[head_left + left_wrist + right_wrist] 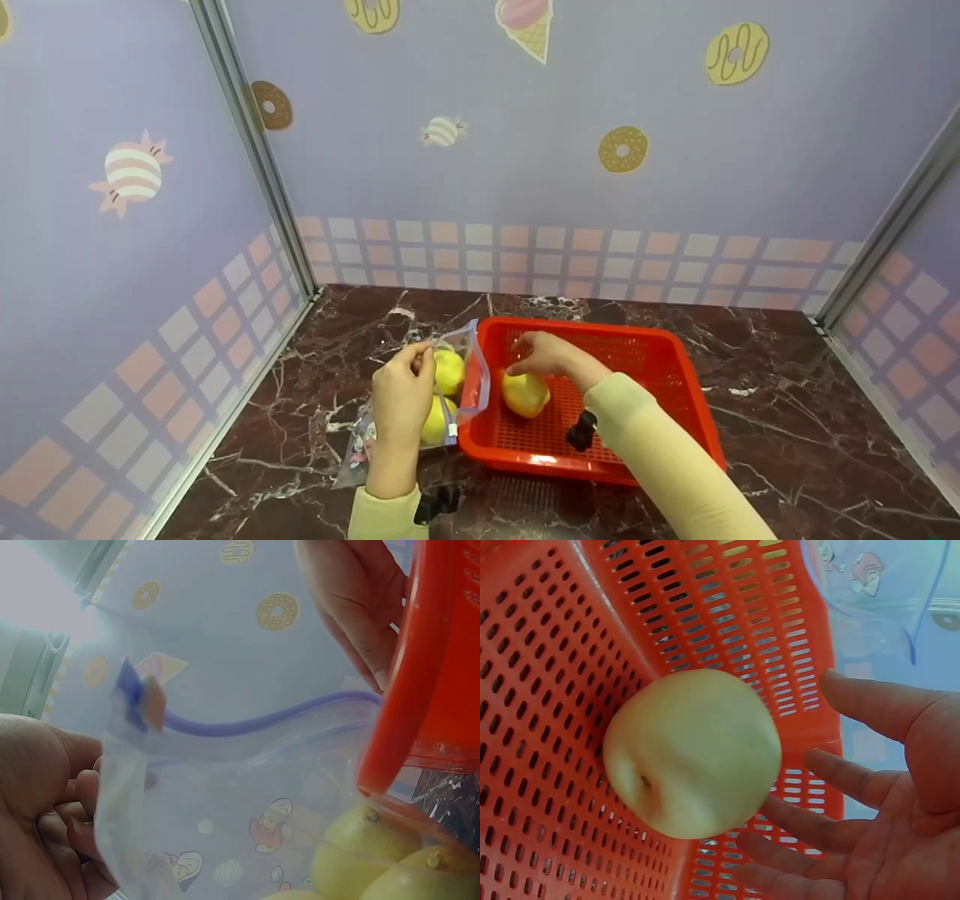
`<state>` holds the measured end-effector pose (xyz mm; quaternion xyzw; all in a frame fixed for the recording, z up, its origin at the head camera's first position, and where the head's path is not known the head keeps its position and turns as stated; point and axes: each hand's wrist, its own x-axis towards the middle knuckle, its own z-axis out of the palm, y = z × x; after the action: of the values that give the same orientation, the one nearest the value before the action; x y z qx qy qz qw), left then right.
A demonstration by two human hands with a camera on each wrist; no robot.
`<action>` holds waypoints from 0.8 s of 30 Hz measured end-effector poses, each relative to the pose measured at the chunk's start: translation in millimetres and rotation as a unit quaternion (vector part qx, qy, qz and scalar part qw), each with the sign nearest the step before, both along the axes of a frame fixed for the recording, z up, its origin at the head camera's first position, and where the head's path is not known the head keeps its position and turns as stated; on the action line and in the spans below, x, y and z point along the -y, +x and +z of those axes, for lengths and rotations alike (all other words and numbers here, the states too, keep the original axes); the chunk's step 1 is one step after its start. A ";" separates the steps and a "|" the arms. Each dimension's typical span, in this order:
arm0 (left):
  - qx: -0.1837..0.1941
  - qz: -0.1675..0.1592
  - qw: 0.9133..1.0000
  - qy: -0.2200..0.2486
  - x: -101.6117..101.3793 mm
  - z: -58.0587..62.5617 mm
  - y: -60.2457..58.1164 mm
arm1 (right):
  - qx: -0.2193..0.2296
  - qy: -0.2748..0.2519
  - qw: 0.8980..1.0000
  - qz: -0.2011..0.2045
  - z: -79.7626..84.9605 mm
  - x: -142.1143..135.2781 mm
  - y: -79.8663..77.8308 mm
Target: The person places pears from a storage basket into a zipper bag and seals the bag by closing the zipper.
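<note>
My left hand pinches the edge of a clear zip bag with a purple seal and printed cartoon figures. The bag's mouth gapes beside the red basket. Several yellow round fruits lie inside the bag. Within the basket, near its left wall, sits a yellow-green fruit with a dimple, apple-like in shape. My right hand is over it, and in the right wrist view its fingers are spread beside the fruit, holding nothing. Whether a fingertip touches the fruit, I cannot tell.
The basket has slotted walls and stands on a dark, white-veined marble-look tabletop. Lilac panels with printed sweets and tiles enclose the back and sides. The bag lies against the basket's left rim.
</note>
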<state>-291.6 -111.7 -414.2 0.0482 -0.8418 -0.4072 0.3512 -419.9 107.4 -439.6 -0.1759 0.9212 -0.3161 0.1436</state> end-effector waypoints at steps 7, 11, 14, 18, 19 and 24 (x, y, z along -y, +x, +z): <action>0.007 -0.001 1.000 0.003 0.2 0.0 -0.1 | 0.010 0.023 1.000 0.000 -8.6 1.2 -0.3; 0.014 -0.002 1.000 0.008 0.7 -0.4 0.1 | 0.025 0.029 0.999 -0.007 -13.0 2.5 0.7; 0.015 -0.002 1.000 0.011 0.7 -0.7 0.0 | 0.050 0.022 0.998 -0.016 -15.3 3.7 2.4; 0.017 -0.002 1.000 0.013 0.7 -0.5 0.2 | 0.062 0.022 0.998 -0.011 -19.1 6.2 4.9; 0.017 -0.002 1.000 0.012 0.7 -0.4 0.3 | 0.062 0.023 0.998 -0.007 -20.0 6.8 5.4; 0.017 -0.004 1.000 0.013 0.7 -0.1 0.4 | 0.062 0.023 0.998 -0.005 -23.3 8.0 7.4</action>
<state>-291.2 -112.4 -414.3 0.0560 -0.8428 -0.4183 0.3341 -412.5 99.5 -462.8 -0.1479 0.9183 -0.3060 0.2030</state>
